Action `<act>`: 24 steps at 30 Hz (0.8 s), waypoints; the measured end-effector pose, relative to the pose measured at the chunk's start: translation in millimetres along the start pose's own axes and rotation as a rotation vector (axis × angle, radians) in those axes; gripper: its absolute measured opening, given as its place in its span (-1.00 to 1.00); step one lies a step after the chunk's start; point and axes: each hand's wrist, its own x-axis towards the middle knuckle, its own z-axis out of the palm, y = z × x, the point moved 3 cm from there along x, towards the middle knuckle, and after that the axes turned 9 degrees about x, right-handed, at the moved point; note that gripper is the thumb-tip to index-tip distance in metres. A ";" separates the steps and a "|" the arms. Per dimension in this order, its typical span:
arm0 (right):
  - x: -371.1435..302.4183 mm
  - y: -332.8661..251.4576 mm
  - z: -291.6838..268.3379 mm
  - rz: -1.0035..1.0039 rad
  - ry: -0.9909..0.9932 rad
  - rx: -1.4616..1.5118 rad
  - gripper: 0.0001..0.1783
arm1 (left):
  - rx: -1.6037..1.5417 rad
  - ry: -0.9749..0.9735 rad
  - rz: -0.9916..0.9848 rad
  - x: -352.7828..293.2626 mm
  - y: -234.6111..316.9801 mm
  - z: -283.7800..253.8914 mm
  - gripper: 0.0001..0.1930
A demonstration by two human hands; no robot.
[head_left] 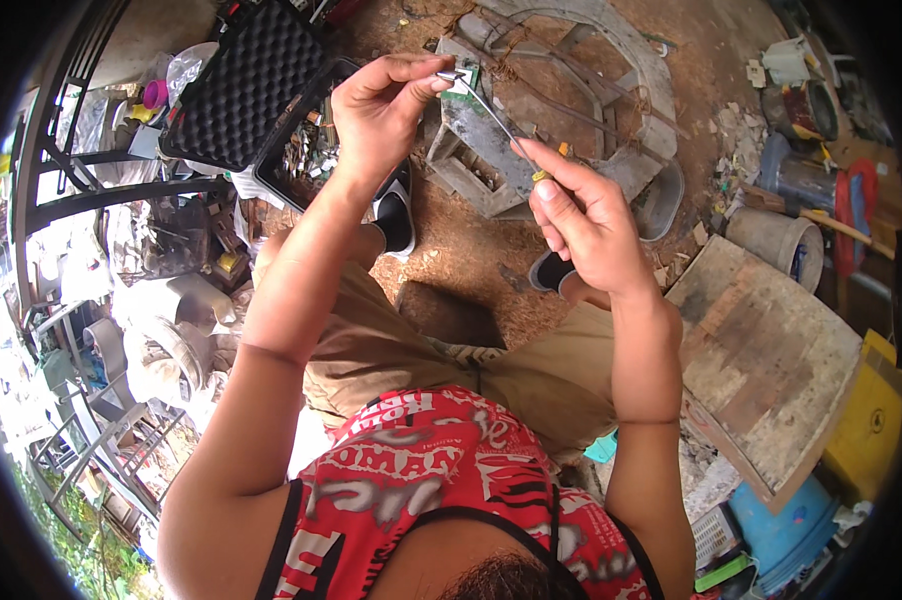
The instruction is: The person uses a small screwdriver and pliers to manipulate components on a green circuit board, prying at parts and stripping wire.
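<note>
My left hand [381, 105] is raised in front of me, its thumb and fingers pinched on a small silvery metal piece [449, 75]. My right hand [589, 215] grips a screwdriver [491, 112] with a thin metal shaft and a yellowish handle, mostly hidden in the palm. The shaft slants up and left, and its tip meets the small metal piece or lies just beside it; I cannot tell which. A small green and white item [467, 82] shows right behind the tip. Whether it is held or lies farther below is unclear.
An open black case [256, 90] with a foam-lined lid holds many small parts at the upper left. A grey frame with a ring [661, 90] lies on the dirt floor ahead. To the right are a worn wooden board [771, 350], a bucket [776, 240] and a blue container [786, 530].
</note>
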 end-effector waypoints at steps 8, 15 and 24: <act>-1.2 -27.3 -3.2 -0.284 0.127 -0.131 -0.56 | 0.068 0.135 -0.068 -7.7 11.5 5.7 -0.94; -16.9 -43.0 -0.6 -0.325 0.163 -0.590 -0.64 | -1.034 -0.194 -0.522 -8.1 -16.9 12.0 -0.85; -15.6 -61.1 15.9 -0.323 0.074 -0.701 -0.66 | -1.075 -0.276 -0.417 -6.1 -11.8 17.4 -0.85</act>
